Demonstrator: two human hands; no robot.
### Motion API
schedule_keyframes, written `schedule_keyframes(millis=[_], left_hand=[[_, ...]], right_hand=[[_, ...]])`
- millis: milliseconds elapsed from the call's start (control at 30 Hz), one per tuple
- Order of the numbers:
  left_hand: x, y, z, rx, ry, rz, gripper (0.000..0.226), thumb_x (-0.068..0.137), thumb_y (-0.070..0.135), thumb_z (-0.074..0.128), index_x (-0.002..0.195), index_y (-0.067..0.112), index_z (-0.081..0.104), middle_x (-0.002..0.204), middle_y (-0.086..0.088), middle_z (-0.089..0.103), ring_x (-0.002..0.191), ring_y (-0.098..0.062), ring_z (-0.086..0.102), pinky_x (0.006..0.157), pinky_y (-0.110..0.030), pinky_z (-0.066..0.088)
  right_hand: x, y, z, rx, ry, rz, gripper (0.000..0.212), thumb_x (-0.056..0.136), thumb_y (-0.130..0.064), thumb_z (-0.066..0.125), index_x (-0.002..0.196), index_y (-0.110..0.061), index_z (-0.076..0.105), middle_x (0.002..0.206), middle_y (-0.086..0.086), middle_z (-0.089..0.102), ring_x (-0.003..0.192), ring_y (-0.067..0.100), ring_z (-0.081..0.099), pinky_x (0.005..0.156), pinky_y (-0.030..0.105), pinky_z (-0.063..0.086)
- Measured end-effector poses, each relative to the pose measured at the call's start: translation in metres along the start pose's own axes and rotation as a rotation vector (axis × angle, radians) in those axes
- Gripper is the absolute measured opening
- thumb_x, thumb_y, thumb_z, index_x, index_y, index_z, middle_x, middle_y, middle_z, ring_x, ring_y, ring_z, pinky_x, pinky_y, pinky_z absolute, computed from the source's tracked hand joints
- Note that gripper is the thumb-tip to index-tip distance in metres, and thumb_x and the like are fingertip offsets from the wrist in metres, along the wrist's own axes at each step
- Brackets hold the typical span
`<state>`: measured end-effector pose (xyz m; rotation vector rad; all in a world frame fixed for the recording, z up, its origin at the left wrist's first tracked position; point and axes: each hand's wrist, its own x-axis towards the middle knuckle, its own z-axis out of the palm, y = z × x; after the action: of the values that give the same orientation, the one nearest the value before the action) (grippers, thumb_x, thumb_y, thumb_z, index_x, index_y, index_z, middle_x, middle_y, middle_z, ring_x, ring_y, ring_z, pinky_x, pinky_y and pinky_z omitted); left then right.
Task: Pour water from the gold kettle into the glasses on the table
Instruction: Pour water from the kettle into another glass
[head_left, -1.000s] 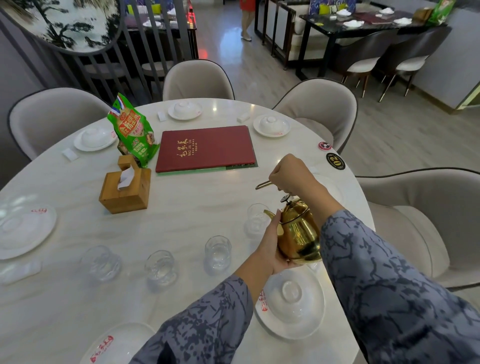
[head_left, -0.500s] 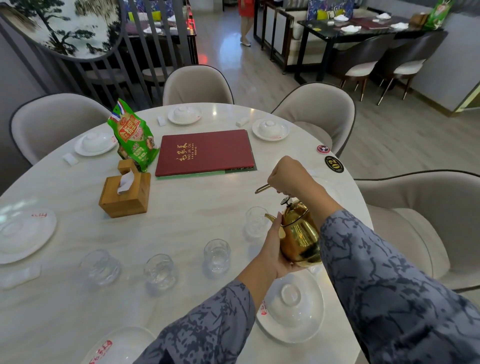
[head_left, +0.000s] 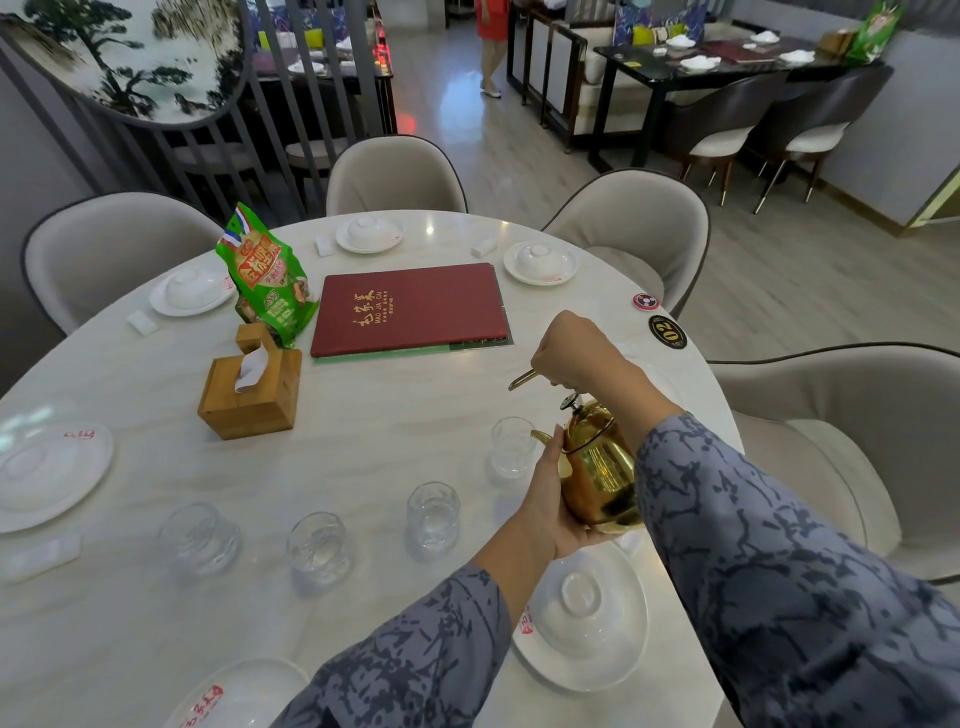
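at the far left of the frame a white plate (head_left: 49, 475) lies on the pale marble surface (head_left: 363, 447), partly cut by the edge. right of it, in the upper left, a wooden tissue box (head_left: 249, 395) stands with a tissue poking out, and a green snack bag (head_left: 267, 275) stands just behind it. a red menu (head_left: 410, 309) lies flat in the upper middle, just beside the bag.

along the lower middle three glasses sit in a row, well apart from each other: a left glass (head_left: 200, 538), a middle glass (head_left: 319, 545) and a right glass (head_left: 432, 514). each seems to hold some water, though the clear glass makes the level hard to read. a fourth glass (head_left: 511, 447) stands higher and to the right, just beside the spout of the gold kettle (head_left: 597, 467).

the kettle hangs above the surface in the right middle of the frame, tilted with its spout toward the fourth glass. the left hand (head_left: 550, 499) cups the belly from below and from the side, its fingers wrapped under the kettle and mostly hidden. the right hand (head_left: 571, 351) is a closed fist above it, fingers clenched around the kettle's handle, one end of which sticks out to the left of the fist. both sleeves are grey-blue with a dark pattern.

below the kettle, in the lower right, a white saucer (head_left: 623, 660) carries an upturned bowl (head_left: 576, 608).
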<state>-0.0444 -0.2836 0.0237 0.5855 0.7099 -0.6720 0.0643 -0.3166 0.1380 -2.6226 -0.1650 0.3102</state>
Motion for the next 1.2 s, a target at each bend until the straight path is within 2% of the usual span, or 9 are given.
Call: schedule_keyframes(millis=[100, 300, 400, 567, 667, 733, 933, 1033, 1200], left_hand=[[-0.002, 0.001, 0.001, -0.011, 0.001, 0.002, 0.081, 0.081, 0.075, 0.058, 0.141, 0.020, 0.052, 0.142, -0.019, 0.055, 0.122, -0.043, 0.055, 0.090, -0.057, 0.053], [-0.001, 0.003, 0.002, -0.022, -0.018, 0.006, 0.085, 0.082, 0.076, 0.057, 0.146, 0.020, 0.049, 0.145, -0.020, 0.053, 0.108, -0.043, 0.060, 0.068, -0.052, 0.063], [0.003, 0.002, 0.000, -0.012, -0.006, 0.005, 0.086, 0.082, 0.075, 0.058, 0.147, 0.020, 0.048, 0.144, -0.020, 0.053, 0.109, -0.043, 0.059, 0.076, -0.055, 0.059], [0.007, 0.002, -0.006, 0.006, -0.001, 0.010, 0.067, 0.088, 0.071, 0.054, 0.128, 0.017, 0.055, 0.113, -0.019, 0.063, 0.101, -0.041, 0.060, 0.083, -0.054, 0.054], [0.013, 0.001, -0.011, 0.054, -0.010, 0.004, 0.075, 0.085, 0.073, 0.056, 0.135, 0.017, 0.058, 0.127, -0.019, 0.065, 0.114, -0.041, 0.062, 0.085, -0.053, 0.059], [0.019, 0.000, -0.015, 0.078, -0.005, -0.008, 0.079, 0.082, 0.075, 0.058, 0.138, 0.018, 0.060, 0.137, -0.018, 0.064, 0.124, -0.041, 0.060, 0.098, -0.055, 0.054], [0.030, -0.001, -0.025, 0.171, 0.044, 0.007, 0.078, 0.080, 0.074, 0.062, 0.134, 0.018, 0.063, 0.137, -0.017, 0.065, 0.128, -0.038, 0.059, 0.112, -0.053, 0.046], [0.034, 0.000, -0.030, 0.255, 0.085, 0.039, 0.087, 0.071, 0.077, 0.068, 0.138, 0.021, 0.060, 0.137, -0.015, 0.065, 0.127, -0.037, 0.059, 0.109, -0.053, 0.049], [0.037, -0.001, -0.034, 0.339, 0.111, 0.084, 0.091, 0.066, 0.077, 0.072, 0.138, 0.023, 0.059, 0.135, -0.014, 0.066, 0.125, -0.035, 0.061, 0.109, -0.053, 0.049]], right_hand=[[0.000, -0.002, -0.002, -0.011, -0.002, 0.004, 0.016, 0.075, 0.005, 0.051, 0.061, -0.004, 0.051, 0.049, 0.008, 0.049, 0.038, 0.020, 0.042, 0.044, 0.023, 0.037], [0.002, -0.004, -0.003, -0.009, 0.000, 0.010, 0.016, 0.074, 0.004, 0.052, 0.061, -0.004, 0.051, 0.051, 0.008, 0.052, 0.039, 0.021, 0.044, 0.045, 0.024, 0.038], [0.003, -0.001, 0.000, 0.002, 0.000, 0.019, 0.014, 0.074, 0.004, 0.052, 0.062, -0.004, 0.052, 0.052, 0.008, 0.052, 0.041, 0.021, 0.043, 0.047, 0.025, 0.038], [0.005, 0.006, 0.009, 0.017, 0.004, 0.027, 0.010, 0.070, 0.004, 0.052, 0.065, -0.005, 0.052, 0.054, 0.008, 0.050, 0.045, 0.023, 0.041, 0.053, 0.030, 0.039], [0.004, 0.012, 0.015, 0.042, 0.022, 0.037, 0.011, 0.070, 0.003, 0.050, 0.064, -0.006, 0.049, 0.054, 0.009, 0.049, 0.046, 0.024, 0.040, 0.053, 0.030, 0.038], [0.003, 0.018, 0.018, 0.070, 0.041, 0.044, 0.011, 0.071, 0.002, 0.050, 0.064, -0.006, 0.047, 0.055, 0.009, 0.048, 0.048, 0.023, 0.038, 0.051, 0.029, 0.036], [-0.006, 0.035, 0.027, 0.179, 0.094, 0.073, 0.017, 0.076, 0.000, 0.052, 0.063, 0.000, 0.063, 0.057, 0.019, 0.055, 0.053, 0.028, 0.048, 0.052, 0.032, 0.040], [-0.014, 0.044, 0.026, 0.209, 0.130, 0.054, 0.022, 0.084, -0.004, 0.055, 0.084, -0.001, 0.078, 0.067, 0.008, 0.069, 0.067, 0.028, 0.069, 0.060, 0.033, 0.056], [-0.029, 0.054, 0.023, 0.226, 0.192, 0.037, 0.023, 0.088, -0.010, 0.056, 0.097, -0.010, 0.077, 0.081, 0.005, 0.071, 0.055, 0.016, 0.064, 0.050, 0.024, 0.049]])
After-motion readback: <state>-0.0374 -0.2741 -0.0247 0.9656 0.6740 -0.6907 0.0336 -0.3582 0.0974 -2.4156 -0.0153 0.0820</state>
